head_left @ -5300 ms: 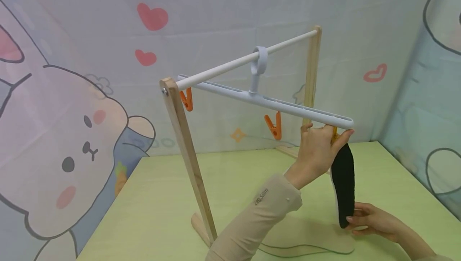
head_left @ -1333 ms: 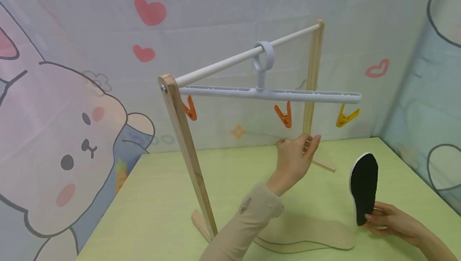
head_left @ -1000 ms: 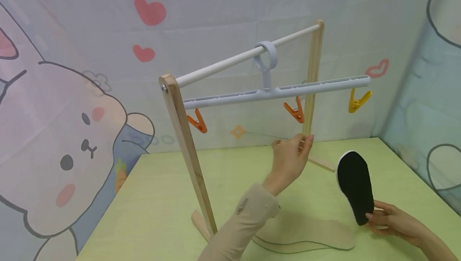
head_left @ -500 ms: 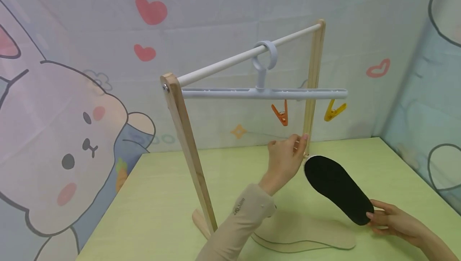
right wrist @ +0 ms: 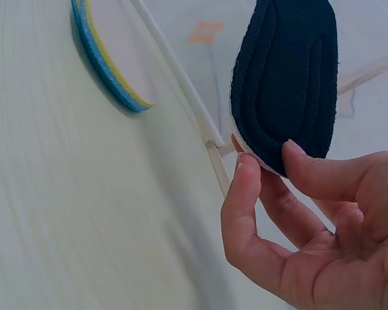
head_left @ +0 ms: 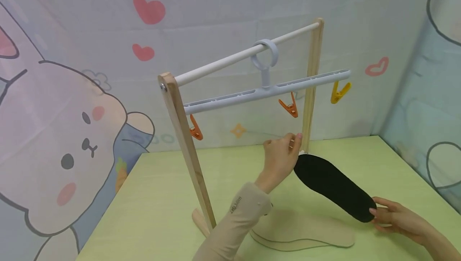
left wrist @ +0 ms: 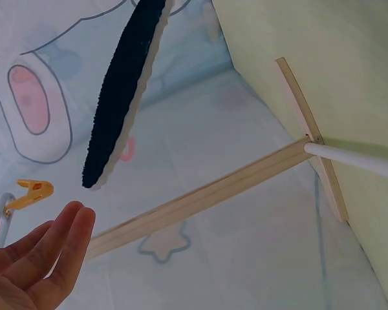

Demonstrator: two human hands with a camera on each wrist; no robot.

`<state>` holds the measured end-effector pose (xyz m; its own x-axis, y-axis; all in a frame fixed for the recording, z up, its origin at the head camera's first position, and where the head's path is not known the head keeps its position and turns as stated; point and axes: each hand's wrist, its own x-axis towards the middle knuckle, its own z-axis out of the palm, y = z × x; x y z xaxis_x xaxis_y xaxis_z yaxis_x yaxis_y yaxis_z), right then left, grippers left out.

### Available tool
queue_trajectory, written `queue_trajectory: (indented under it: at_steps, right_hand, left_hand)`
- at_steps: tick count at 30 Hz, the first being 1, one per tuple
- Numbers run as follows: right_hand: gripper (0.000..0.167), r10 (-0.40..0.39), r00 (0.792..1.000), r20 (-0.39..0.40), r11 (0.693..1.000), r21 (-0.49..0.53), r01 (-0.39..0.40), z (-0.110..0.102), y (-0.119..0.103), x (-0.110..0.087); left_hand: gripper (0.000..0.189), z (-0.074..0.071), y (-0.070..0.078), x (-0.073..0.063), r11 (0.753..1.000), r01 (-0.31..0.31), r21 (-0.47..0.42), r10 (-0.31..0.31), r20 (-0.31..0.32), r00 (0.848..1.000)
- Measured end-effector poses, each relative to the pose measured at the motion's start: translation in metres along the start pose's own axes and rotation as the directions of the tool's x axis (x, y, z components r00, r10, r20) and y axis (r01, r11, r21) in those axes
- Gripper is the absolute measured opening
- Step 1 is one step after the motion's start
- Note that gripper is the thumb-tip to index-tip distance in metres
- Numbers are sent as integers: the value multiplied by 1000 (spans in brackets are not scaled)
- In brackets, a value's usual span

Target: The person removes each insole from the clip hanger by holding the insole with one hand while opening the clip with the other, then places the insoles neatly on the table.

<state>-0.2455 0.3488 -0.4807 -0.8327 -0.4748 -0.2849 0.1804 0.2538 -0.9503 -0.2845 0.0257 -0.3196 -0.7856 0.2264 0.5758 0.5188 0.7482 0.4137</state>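
My right hand (head_left: 399, 219) pinches one end of a black insole (head_left: 335, 185) between thumb and fingers; its pale edge shows in the right wrist view. The insole slants up and left above the table. Its far end is close beside my left hand (head_left: 279, 159) in the head view. In the left wrist view the left fingers (left wrist: 58, 245) are relaxed and hold nothing, with a gap to the insole. Above hangs a white hanger (head_left: 234, 99), tilted, with a yellow clip (head_left: 339, 93) at its right end and orange clips (head_left: 291, 107) further along.
The hanger's ring (head_left: 265, 53) loops over a white rod (head_left: 216, 65) between two wooden posts (head_left: 187, 153) on the pale green table (head_left: 151, 197). Beige insoles (head_left: 306, 229) lie overlapping below my hands. A printed cloth (head_left: 216, 5) stands behind.
The black insole came away from the yellow clip, moved down, then swung left from upright to slanting. My left hand dropped from the clip and drifted left. The hanger swings and tilts.
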Motion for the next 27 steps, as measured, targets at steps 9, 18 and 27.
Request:
queue_trajectory:
  at_steps: [9,18,27]
  right_hand:
    - [77,42,996,-75,993,-103,-50,-3,-5,0]
    - [74,22,996,-82,995,-99,-30,-2,-10,1]
    - [72,21,996,-89,996,-84,-29,1,-19,1]
  left_hand:
    - [41,2,-2,0,1000,-12,3,12,-9,1000]
    - [41,1,-5,-1,1000,5,7,-5,15,1000]
    - [41,-1,-9,-1,1000,22,10,-22,16,1000]
